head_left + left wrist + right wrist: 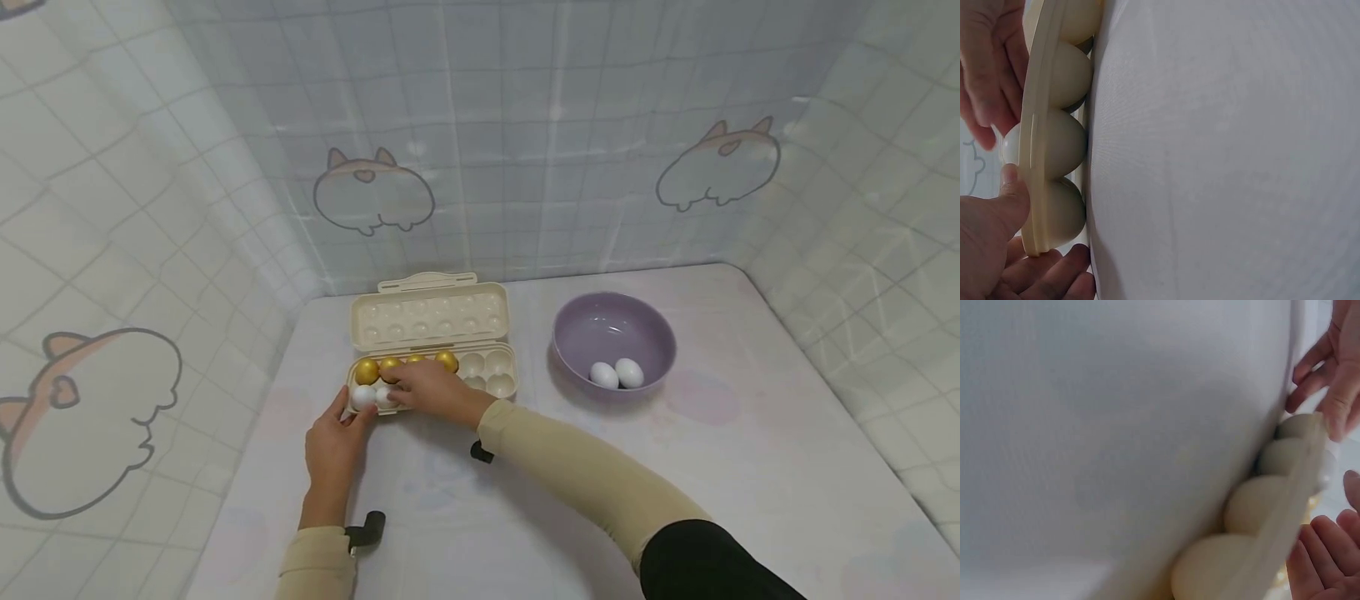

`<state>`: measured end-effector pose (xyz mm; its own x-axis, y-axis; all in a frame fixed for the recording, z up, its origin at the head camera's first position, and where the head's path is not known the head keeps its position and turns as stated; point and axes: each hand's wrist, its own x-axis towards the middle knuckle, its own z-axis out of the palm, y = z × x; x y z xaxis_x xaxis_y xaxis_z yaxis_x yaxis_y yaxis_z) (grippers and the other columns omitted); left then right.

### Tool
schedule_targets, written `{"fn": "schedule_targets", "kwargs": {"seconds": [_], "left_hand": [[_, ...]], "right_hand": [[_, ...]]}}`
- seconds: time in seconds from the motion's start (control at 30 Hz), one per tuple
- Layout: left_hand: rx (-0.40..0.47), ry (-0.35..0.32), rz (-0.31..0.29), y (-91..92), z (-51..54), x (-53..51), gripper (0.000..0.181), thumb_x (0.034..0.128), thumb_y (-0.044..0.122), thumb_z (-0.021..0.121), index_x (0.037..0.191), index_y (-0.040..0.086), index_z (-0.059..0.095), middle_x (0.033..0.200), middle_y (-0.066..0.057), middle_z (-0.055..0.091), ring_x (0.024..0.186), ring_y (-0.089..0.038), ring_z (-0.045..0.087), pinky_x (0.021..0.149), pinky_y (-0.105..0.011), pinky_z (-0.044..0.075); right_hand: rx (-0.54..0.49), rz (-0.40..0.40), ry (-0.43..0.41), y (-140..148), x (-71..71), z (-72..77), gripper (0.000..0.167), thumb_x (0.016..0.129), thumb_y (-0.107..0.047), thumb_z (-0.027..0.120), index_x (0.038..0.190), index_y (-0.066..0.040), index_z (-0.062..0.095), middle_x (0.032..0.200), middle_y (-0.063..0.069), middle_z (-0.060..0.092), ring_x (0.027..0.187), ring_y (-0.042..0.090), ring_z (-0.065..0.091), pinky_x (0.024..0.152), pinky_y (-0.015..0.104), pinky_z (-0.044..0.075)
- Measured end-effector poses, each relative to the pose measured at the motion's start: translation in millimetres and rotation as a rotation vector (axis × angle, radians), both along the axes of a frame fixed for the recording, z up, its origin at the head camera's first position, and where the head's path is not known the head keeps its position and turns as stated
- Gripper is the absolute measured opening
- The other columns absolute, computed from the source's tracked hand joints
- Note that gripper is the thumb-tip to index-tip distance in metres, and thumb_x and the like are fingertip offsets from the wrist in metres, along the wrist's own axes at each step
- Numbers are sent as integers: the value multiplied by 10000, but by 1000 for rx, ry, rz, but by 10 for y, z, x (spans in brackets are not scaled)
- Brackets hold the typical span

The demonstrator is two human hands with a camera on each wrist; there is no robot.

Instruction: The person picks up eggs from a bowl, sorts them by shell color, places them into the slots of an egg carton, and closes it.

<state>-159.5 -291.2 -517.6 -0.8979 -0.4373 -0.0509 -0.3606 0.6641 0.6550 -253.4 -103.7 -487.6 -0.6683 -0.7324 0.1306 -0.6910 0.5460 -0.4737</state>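
Note:
A cream egg carton [430, 317] lies with its lid folded back on the table. Gold eggs [367, 372] fill part of its back row, and in the front row at the left sit two white eggs [364, 397]. My left hand [333, 446] grips the carton's near left corner, the thumb on the rim and the fingers beneath, as the left wrist view shows. My right hand [435, 390] reaches over the carton and pinches the second white egg [385, 397] in its cup. That hand's fingers hide part of the carton and some gold eggs.
To the right of the carton stands a purple bowl [613, 321] with two white eggs [629, 372] inside. The white-covered table [720, 467] meets grey tiled-pattern curtains [510, 167] at the back and both sides. Black straps with camera mounts [366, 530] are at both wrists.

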Motion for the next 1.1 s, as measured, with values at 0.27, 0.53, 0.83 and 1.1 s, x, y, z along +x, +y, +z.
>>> {"fn": "schedule_targets", "kwargs": {"seconds": [0.27, 0.53, 0.83, 1.1], "left_hand": [[-7, -8, -1, -5, -13, -31, 773, 966, 451, 761, 1611, 172, 439, 1380, -195, 669, 1430, -444, 538, 1181, -636, 420], [6, -12, 2, 6, -7, -36, 762, 969, 432, 756, 1612, 180, 434, 1405, -179, 659, 1465, -446, 499, 1196, -632, 403], [6, -43, 6, -46, -38, -57, 784, 973, 474, 742, 1624, 191, 409, 1437, -182, 633, 1485, -466, 462, 1206, -649, 372], [5, -35, 1, -25, -61, -72, 785, 974, 482, 740, 1622, 188, 409, 1437, -186, 630, 1486, -471, 458, 1205, -652, 370]], "right_hand": [[24, -64, -73, 206, -79, 176, 521, 1050, -460, 637, 1516, -231, 593, 1314, -30, 750, 1127, 125, 695, 991, 294, 564], [36, -122, -100, 568, -182, 322, 591, 1028, -462, 673, 1531, -167, 576, 1416, 33, 718, 1263, 203, 711, 1135, 356, 536], [-3, -188, -157, 970, -292, 427, 606, 1039, -439, 663, 1546, -125, 553, 1456, 121, 679, 1351, 278, 659, 1166, 412, 518], [-8, -238, -128, 1260, -357, 419, 625, 1025, -459, 678, 1533, -111, 566, 1427, 130, 696, 1317, 304, 680, 1159, 428, 522]]}}
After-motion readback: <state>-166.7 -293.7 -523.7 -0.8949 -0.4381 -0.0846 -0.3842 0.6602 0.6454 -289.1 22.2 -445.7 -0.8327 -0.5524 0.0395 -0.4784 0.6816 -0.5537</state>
